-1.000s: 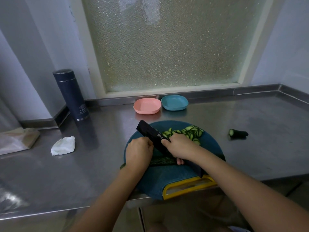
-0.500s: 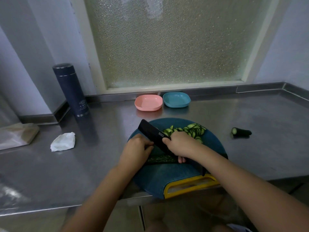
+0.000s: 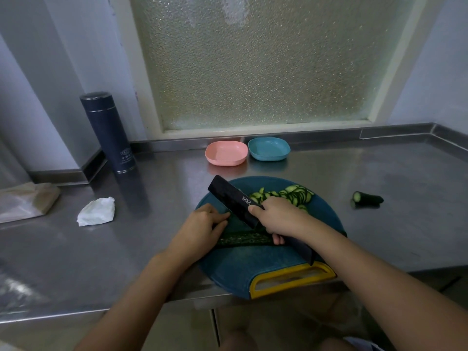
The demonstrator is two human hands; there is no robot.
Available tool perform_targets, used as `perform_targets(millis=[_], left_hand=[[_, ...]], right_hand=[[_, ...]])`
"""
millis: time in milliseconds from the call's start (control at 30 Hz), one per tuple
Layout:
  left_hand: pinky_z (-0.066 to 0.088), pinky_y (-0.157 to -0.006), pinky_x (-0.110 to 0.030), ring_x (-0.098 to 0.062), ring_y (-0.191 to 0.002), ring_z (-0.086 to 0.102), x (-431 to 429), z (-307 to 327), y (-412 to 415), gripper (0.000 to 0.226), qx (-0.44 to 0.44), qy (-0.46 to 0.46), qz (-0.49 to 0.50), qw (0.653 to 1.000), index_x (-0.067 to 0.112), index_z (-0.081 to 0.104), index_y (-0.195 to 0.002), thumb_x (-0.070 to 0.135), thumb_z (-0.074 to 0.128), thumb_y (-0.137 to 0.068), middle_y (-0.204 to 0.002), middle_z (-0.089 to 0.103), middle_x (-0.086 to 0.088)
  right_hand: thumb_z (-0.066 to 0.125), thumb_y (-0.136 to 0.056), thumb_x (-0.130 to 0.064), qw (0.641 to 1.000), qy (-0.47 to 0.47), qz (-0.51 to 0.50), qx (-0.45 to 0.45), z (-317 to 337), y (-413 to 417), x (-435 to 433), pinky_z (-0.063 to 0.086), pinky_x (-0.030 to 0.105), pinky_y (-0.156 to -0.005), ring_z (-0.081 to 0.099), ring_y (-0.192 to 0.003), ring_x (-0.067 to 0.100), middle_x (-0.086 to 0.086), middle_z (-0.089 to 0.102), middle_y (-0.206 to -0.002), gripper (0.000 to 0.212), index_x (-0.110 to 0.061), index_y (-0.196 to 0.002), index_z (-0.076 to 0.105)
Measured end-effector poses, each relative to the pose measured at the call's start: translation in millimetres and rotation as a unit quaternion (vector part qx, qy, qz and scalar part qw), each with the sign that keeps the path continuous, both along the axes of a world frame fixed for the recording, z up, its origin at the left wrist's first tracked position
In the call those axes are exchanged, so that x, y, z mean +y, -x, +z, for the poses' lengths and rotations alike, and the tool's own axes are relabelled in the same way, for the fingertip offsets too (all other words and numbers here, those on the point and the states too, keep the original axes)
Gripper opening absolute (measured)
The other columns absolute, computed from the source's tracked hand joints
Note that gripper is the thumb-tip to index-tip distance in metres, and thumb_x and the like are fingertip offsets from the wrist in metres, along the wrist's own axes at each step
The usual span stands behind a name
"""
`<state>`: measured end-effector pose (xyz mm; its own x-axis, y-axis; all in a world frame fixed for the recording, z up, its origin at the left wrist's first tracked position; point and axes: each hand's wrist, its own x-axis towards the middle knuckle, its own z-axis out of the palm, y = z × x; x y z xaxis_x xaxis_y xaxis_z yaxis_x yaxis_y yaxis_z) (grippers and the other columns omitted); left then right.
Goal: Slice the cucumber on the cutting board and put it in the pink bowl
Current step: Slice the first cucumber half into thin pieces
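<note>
A round blue cutting board (image 3: 255, 272) with a yellow handle lies at the counter's front edge. On it a dark green cucumber piece (image 3: 243, 239) lies crosswise. My left hand (image 3: 202, 226) presses down on its left part. My right hand (image 3: 277, 216) grips a black knife (image 3: 231, 198) whose blade points up and to the left over the cucumber. Several cucumber slices (image 3: 295, 195) are piled on the far side of the board. The pink bowl (image 3: 226, 153) stands behind the board with nothing in it.
A blue bowl (image 3: 269, 148) sits right of the pink one. A cucumber end (image 3: 367, 198) lies on the steel counter to the right. A dark blue flask (image 3: 109, 133), a crumpled tissue (image 3: 96, 211) and a wrapped packet (image 3: 25, 201) are on the left.
The view has tilted slightly. Both hands stay on the cucumber and knife, with the knife blade shifted only a little along the cucumber.
</note>
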<state>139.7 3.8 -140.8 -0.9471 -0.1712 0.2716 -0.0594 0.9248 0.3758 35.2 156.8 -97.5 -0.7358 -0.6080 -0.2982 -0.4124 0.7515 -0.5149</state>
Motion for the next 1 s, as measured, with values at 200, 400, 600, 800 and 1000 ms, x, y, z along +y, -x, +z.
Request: perform_targets(millis=[200, 400, 600, 800, 1000], left_hand=[[0.033, -0.076, -0.015, -0.016, -0.090, 0.053, 1.3, 1.7, 0.2, 0.032, -0.005, 0.005, -0.005, 1.000, 0.017, 0.059, -0.126, 0.023, 0.049, -0.095, -0.101, 0.056, -0.005], [0.031, -0.073, -0.015, -0.013, -0.086, 0.051, -0.5, 1.8, 2.4, 0.032, -0.012, 0.007, -0.018, 1.000, 0.018, 0.058, -0.126, 0.022, 0.049, -0.096, -0.099, 0.056, -0.004], [0.038, -0.074, -0.020, -0.013, -0.082, 0.052, -0.6, -0.8, 0.5, 0.029, 0.010, -0.021, -0.011, 1.000, 0.017, 0.063, -0.121, 0.020, 0.051, -0.095, -0.094, 0.056, -0.004], [0.036, -0.072, -0.018, -0.010, -0.080, 0.049, 1.2, -0.2, -0.8, 0.029, 0.015, -0.026, -0.010, 0.999, 0.018, 0.063, -0.120, 0.022, 0.050, -0.095, -0.092, 0.054, -0.001], [0.033, -0.071, -0.017, -0.010, -0.080, 0.047, 1.8, 0.9, 0.3, 0.030, 0.010, -0.016, -0.012, 1.000, 0.017, 0.062, -0.122, 0.022, 0.048, -0.096, -0.095, 0.057, -0.005]], right_hand=[[0.032, -0.101, -0.040, 1.000, -0.009, 0.012, 0.017, 1.1, -1.3, -0.3, 0.040, 0.020, -0.037, 0.054, -0.036, 0.017, 0.012, 0.059, -0.054, 0.043, -0.009, -0.076, 0.045], [0.031, -0.101, -0.041, 0.998, -0.039, 0.020, 0.048, 1.6, -4.4, -4.3, 0.044, 0.021, -0.040, 0.052, -0.033, 0.016, 0.010, 0.057, -0.048, 0.047, -0.001, -0.090, 0.054], [0.030, -0.101, -0.040, 0.998, -0.046, 0.013, 0.042, 1.4, -5.0, -4.7, 0.047, 0.022, -0.044, 0.053, -0.034, 0.016, 0.011, 0.058, -0.049, 0.050, 0.002, -0.102, 0.056], [0.030, -0.101, -0.042, 0.999, -0.015, 0.007, 0.035, -2.2, -1.9, -0.6, 0.042, 0.022, -0.040, 0.055, -0.037, 0.018, 0.016, 0.063, -0.058, 0.049, 0.000, -0.098, 0.055], [0.030, -0.101, -0.042, 0.998, -0.012, 0.026, 0.051, 0.0, -5.0, 1.6, 0.044, 0.022, -0.040, 0.056, -0.039, 0.020, 0.013, 0.062, -0.054, 0.048, -0.002, -0.096, 0.056]])
